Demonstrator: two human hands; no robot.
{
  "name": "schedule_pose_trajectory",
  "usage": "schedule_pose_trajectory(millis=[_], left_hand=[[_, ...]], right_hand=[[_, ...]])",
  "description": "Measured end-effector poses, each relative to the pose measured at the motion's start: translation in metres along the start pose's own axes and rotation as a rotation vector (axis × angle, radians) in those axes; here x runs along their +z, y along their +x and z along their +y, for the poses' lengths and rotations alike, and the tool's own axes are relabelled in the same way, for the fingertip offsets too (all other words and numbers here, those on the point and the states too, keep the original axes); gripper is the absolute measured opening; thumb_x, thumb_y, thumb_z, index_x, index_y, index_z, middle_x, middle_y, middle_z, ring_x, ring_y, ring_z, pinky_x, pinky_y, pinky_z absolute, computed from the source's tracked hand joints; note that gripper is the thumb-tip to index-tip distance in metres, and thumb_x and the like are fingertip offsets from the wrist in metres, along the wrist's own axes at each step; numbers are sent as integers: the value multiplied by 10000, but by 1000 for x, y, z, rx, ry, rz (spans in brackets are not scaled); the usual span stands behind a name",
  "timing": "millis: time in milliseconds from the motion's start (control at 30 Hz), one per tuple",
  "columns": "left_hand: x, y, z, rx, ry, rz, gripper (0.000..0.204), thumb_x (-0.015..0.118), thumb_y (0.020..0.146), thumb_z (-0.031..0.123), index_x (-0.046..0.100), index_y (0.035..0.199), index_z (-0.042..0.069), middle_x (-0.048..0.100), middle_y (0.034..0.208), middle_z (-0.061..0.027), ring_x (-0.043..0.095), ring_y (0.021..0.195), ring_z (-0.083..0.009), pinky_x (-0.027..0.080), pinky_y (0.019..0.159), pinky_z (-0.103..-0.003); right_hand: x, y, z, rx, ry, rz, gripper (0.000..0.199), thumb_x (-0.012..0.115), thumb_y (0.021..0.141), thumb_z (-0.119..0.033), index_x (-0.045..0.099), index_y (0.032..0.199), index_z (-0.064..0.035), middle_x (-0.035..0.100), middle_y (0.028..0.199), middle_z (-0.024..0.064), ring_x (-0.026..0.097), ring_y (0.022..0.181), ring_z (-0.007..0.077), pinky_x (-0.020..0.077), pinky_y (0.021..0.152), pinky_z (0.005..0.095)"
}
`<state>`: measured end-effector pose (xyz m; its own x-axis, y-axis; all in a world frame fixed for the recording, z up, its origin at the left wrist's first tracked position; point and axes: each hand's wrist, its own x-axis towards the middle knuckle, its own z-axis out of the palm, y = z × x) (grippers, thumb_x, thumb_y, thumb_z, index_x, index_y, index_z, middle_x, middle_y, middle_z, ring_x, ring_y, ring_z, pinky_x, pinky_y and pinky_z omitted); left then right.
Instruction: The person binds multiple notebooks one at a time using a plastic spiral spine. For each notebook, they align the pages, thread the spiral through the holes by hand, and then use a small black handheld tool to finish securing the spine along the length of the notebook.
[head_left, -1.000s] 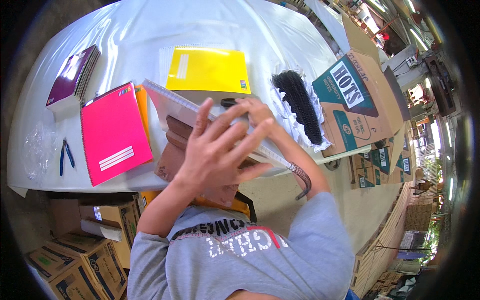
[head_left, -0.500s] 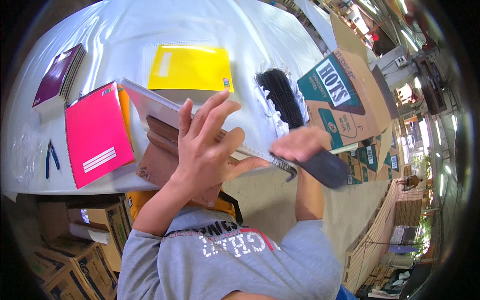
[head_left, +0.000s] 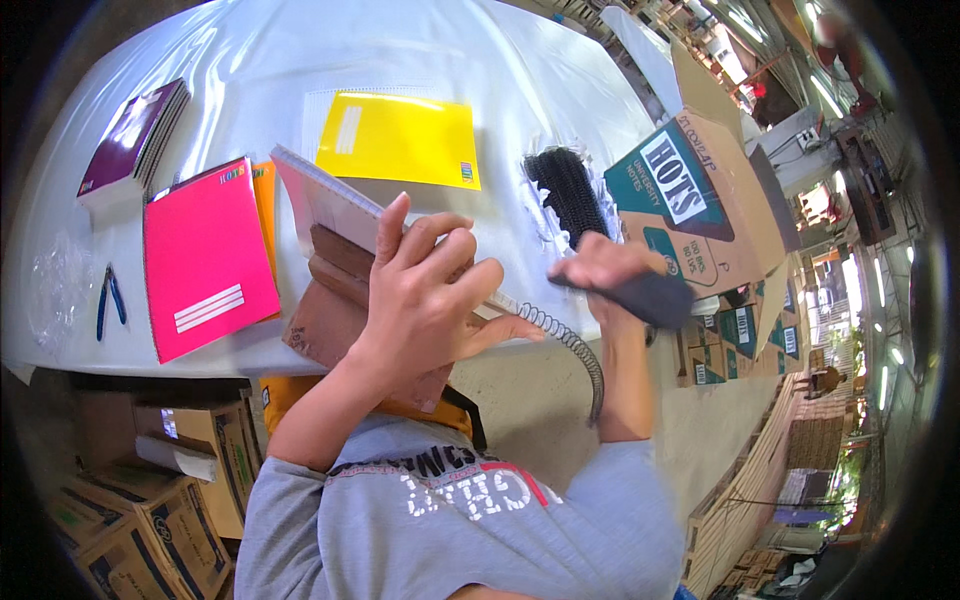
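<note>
My left hand [head_left: 425,285] is closed on the spine of a notebook [head_left: 345,205], its thumb stretched along the edge toward the coil. The notebook leans on a brown wooden stand [head_left: 335,265] at the table's near edge. A dark spiral wire coil [head_left: 572,345] sticks out from the notebook's right end and bends downward. To the right of it, my right hand [head_left: 612,262] is raised and smeared by motion, with a dark pad [head_left: 650,300] against its palm side. Whether the fingers grip anything cannot be made out. Behind that hand lies a bundle of black coils [head_left: 570,195] on white wrapping.
A yellow notebook stack [head_left: 400,135], a pink notebook [head_left: 210,265] and purple notebooks [head_left: 130,140] lie on the white-covered table [head_left: 250,70]. Blue-handled pliers [head_left: 110,300] rest at the left. An open carton [head_left: 690,200] stands at the right, with cardboard boxes [head_left: 150,530] below left.
The coil now extends farther out of the notebook and curves down. My right hand has lifted slightly up and right. The whole view has shifted a little.
</note>
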<state>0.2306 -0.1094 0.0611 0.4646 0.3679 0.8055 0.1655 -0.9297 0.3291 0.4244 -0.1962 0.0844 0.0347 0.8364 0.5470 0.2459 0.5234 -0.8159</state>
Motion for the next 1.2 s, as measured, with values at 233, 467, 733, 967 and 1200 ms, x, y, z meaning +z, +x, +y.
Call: schedule_pose_trajectory(millis=[233, 467, 733, 967, 1200], left_hand=[[-6, 4, 2, -55, -34, -31, 626, 696, 556, 545, 607, 1000, 112, 511, 730, -15, 491, 741, -179, 263, 993, -401], [-10, 7, 3, -81, -90, -19, 844, 696, 521, 598, 514, 1180, 101, 551, 732, -29, 488, 710, -191, 276, 993, -388], [-31, 17, -64, 10, 86, 139, 625, 725, 446, 652, 617, 735, 109, 522, 814, -21, 501, 984, -221, 23, 992, -634], [-28, 14, -73, -105, 16, 45, 586, 738, 397, 640, 571, 599, 115, 496, 788, -3, 495, 868, -220, 276, 781, -521], [-31, 17, -72, 13, 115, 172, 611, 723, 362, 661, 592, 611, 119, 496, 946, -6, 470, 922, -214, 280, 760, -496]], right_hand=[[10, 13, -17, -15, -17, -91, 200, 611, 609, 73, 672, 784, -2, 664, 736, 105, 627, 681, 199, 493, 613, 288], [16, 19, -16, 165, -347, 15, 169, 615, 651, 80, 664, 791, -2, 664, 750, 104, 632, 662, 186, 490, 608, 266], [37, 23, -11, 162, 401, 318, 218, 626, 619, 87, 662, 825, 25, 666, 823, 110, 641, 734, 201, 491, 694, 265], [41, 42, -7, 94, 41, 58, 198, 554, 698, 110, 670, 835, 27, 674, 805, 115, 629, 700, 139, 498, 671, 259], [29, 35, 23, 271, -66, 169, 200, 579, 627, 85, 674, 777, -7, 668, 744, 67, 609, 605, 145, 472, 598, 248]])
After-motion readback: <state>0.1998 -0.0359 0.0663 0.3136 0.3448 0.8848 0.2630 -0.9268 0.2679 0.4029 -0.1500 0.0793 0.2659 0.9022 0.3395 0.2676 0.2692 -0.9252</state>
